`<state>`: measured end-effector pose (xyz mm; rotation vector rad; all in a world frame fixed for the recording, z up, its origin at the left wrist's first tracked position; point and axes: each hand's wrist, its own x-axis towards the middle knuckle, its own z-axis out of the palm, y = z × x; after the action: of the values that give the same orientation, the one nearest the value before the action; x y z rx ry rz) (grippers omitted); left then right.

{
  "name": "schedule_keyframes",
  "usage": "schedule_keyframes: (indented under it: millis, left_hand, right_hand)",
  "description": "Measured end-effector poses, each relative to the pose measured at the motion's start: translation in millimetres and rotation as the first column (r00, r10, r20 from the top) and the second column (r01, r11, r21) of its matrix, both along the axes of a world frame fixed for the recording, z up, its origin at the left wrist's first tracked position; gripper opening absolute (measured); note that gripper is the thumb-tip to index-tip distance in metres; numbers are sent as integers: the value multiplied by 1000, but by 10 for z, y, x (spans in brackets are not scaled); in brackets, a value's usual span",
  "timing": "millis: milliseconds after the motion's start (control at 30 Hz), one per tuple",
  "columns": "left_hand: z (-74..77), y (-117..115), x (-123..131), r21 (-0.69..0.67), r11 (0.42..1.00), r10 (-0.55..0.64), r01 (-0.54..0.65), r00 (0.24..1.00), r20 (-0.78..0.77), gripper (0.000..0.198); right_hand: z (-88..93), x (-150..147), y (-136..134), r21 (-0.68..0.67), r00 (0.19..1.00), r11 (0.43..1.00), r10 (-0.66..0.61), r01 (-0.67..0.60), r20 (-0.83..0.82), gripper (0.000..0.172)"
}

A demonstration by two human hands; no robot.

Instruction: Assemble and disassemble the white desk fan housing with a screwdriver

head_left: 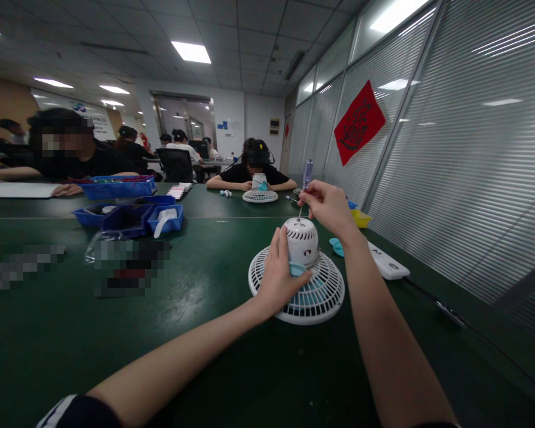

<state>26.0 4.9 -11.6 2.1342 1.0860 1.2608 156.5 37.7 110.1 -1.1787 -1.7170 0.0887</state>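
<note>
In the head view, a white plastic fan with a round slatted grille (pixel 314 309) lies grille-down on a dark green table (pixel 196 345), nearer the table's right edge than its left, its domed motor housing (pixel 304 241) uppermost. The person's left hand (pixel 279 279) cups the fan, fingers pressed to the left side of the housing and thumb stretched across its front, over the grille. The right hand (pixel 325 205) pinches a slim screwdriver with a clear purple handle (pixel 308 172) between thumb and fingers; it stands nearly upright, its tip at the top of the housing.

Beyond the right forearm lie a light-blue plastic piece (pixel 337 246) and, along the right edge, a white power strip (pixel 387 261) with a black cable. A yellow plastic bin (pixel 361 219) stands farther along that edge. Towards the table's far left corner are several blue plastic bins (pixel 127 220), with a crumpled clear plastic bag (pixel 109 244) just in front. At the far edge, a co-worker in black (pixel 232 173) leans behind a second white fan (pixel 260 195).
</note>
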Motion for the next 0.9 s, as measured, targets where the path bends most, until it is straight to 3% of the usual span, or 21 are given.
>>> schedule_keyframes:
  millis: [900]
  left_hand:
    - [7,-3,3,0,1000,-17,17,999,38,105]
  right_hand:
    - [-34,23,39,-30,1000,999,-20,21,15,11]
